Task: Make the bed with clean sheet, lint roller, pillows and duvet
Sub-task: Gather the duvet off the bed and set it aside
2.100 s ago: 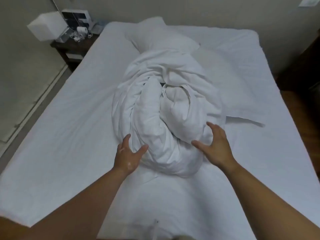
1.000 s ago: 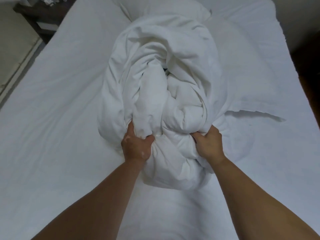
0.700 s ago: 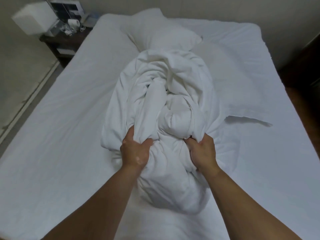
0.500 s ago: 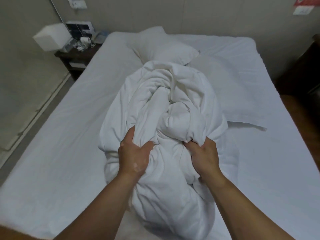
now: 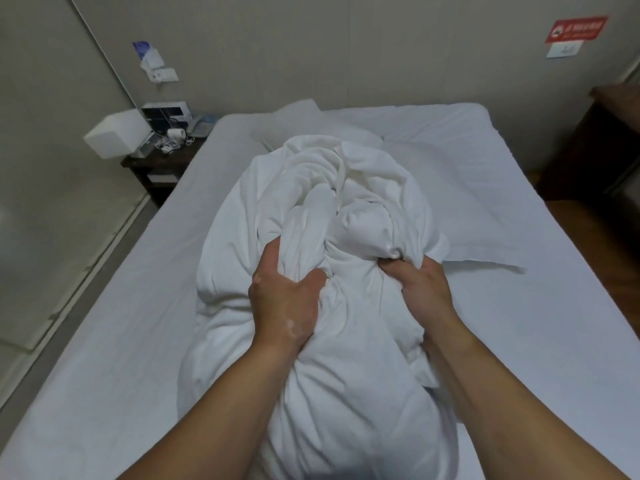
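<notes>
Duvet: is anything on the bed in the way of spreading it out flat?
Nothing visible blocks it. The left hand and right hand both grip the bunched duvet directly. On the sheet around it lie only the pillows, behind and to the right of the bundle.

The bunched white fabric duvet (image 5: 346, 209) stood heaped above the grip and sagged below it. A plump white pillow (image 5: 299, 116) lay beyond, on the smooth white sheet (image 5: 104, 323).
</notes>
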Tool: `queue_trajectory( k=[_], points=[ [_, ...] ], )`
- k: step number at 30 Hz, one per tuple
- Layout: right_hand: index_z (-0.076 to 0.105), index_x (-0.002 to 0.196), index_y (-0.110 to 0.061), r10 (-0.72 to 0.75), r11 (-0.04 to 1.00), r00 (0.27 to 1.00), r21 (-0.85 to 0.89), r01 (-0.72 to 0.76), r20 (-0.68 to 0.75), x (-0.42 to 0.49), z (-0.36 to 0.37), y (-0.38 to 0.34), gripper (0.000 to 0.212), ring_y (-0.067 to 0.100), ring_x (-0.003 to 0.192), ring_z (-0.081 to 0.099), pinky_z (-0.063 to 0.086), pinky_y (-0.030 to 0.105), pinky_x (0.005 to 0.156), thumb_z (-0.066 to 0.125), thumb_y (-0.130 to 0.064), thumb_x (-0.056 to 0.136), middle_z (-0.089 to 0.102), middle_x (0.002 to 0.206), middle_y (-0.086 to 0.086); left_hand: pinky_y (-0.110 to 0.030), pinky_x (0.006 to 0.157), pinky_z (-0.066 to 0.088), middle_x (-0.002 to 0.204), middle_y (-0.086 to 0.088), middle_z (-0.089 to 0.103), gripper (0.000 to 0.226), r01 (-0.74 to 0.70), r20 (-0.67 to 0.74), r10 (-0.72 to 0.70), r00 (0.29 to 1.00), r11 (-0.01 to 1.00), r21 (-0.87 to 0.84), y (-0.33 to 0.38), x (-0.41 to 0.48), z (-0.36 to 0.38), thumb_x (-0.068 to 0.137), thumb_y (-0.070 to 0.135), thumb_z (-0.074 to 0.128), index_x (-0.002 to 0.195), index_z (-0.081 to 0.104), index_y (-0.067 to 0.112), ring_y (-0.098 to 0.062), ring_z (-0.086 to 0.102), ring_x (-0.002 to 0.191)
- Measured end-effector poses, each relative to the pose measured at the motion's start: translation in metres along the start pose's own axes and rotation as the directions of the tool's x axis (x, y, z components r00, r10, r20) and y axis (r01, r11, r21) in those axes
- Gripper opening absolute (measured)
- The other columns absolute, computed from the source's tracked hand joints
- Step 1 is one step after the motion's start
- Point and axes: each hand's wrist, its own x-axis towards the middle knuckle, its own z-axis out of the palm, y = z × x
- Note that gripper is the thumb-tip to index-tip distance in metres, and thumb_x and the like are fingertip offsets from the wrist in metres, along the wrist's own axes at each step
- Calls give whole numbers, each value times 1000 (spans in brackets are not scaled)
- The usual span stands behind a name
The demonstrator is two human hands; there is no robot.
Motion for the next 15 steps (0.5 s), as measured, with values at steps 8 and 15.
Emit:
queue_trajectory(
  k=[8,15],
  points=[
    [52,138,-28,121,918,979,-394,-47,167,63,0,83,88,7,123,57,45,31,107,80,-67,64,61,131,-15,-37,108,42,136,-7,55,77,204,152,-250,956,943,264,-111,63,71,78,29,80,145,42,27,-28,51,127],
    [-18,156,-23,182,521,980,-853,-31,76,55,34,122,165,25,151,14,26,43,120,74,-89,37,3,165,6,-41,101,45,131,-7,53,75,218,290,-306,907,929,298,-138,104,113,77,32,75,140,35,30,-29,51,119]
  ],
)
